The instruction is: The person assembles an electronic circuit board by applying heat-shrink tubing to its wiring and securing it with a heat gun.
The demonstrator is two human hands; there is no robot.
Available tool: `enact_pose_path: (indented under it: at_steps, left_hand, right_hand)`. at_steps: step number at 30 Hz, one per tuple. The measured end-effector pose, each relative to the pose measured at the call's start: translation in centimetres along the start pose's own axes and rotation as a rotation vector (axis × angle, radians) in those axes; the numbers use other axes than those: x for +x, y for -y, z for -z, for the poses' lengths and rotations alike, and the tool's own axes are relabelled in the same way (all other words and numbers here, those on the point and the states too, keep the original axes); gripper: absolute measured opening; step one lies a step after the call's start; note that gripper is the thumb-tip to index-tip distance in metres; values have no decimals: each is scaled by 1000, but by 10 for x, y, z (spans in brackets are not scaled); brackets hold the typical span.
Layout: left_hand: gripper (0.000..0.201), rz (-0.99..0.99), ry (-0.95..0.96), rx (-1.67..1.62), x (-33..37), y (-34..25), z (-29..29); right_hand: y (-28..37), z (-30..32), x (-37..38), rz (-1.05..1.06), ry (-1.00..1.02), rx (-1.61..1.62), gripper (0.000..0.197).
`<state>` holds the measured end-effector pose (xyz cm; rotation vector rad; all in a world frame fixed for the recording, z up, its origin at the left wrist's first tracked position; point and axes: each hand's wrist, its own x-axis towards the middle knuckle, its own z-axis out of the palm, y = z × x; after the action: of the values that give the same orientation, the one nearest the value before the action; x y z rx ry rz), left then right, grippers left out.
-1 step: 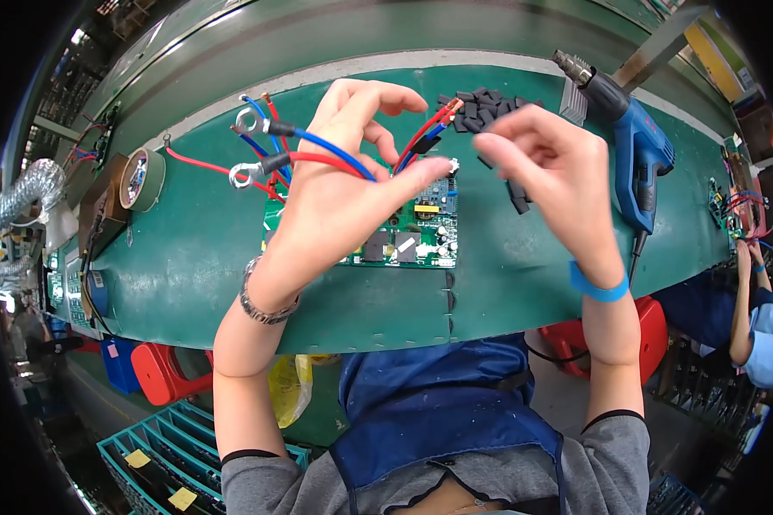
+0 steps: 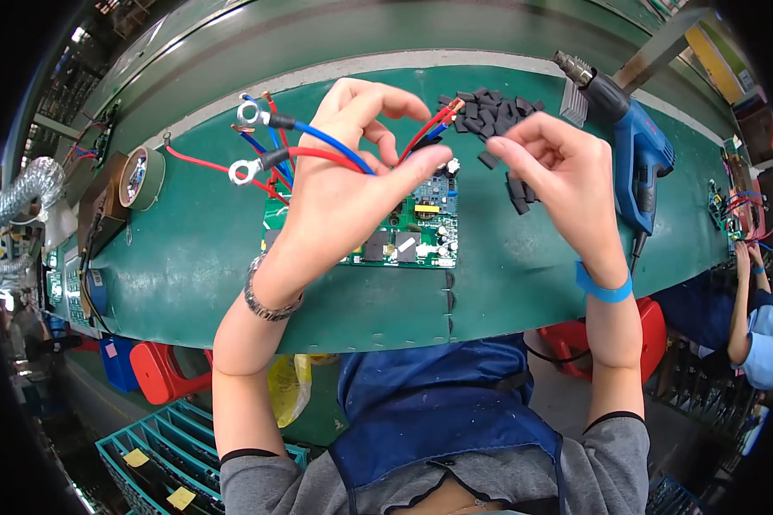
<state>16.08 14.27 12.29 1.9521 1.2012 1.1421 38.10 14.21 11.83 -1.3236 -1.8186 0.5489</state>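
Observation:
My left hand (image 2: 339, 176) is curled round a bunch of red and blue wires above a green circuit board (image 2: 438, 249). Two ring terminals with black sleeves, one on a blue wire (image 2: 322, 142) and one on a red wire (image 2: 313, 154), stick out to its left. Bare copper ends (image 2: 456, 106) of wires come out on its right, beyond the fingers. To the right, my right hand (image 2: 563, 163) hovers with bent fingers, its thumb and forefinger slightly apart and nothing visible between them. Just below its thumb tip lies a black sleeve (image 2: 488, 160).
A pile of short black sleeves (image 2: 494, 112) lies behind my right hand, with a few strays (image 2: 518, 197) nearer. A blue heat gun (image 2: 636, 154) rests at the right. On the left are a round container (image 2: 143, 180) and a red wire (image 2: 202, 161). Another person's hands (image 2: 745, 255) work far right.
My right hand has shifted slightly right, away from the wire ends. The left hand and its wires have barely moved.

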Motion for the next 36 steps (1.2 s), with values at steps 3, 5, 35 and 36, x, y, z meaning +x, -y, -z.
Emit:
enact_pose_path:
  at_steps: [3,5,35,36]
  left_hand:
    - [21,-24,-83,6,6,13,-9]
    - [16,-73,-166,-23,8,11,-14]
    - [20,219,100,-465,12,21,-21]
    - [20,221,100,-466,11,19,-21]
  right_hand:
    - [-27,2,-10,-73,135,-246,20]
    - [-46,-4,-19,-107,225,-391,24]
    - [-5,-23,2,-206,78,794,21]
    - [-4,-25,2,-221,66,796,20]
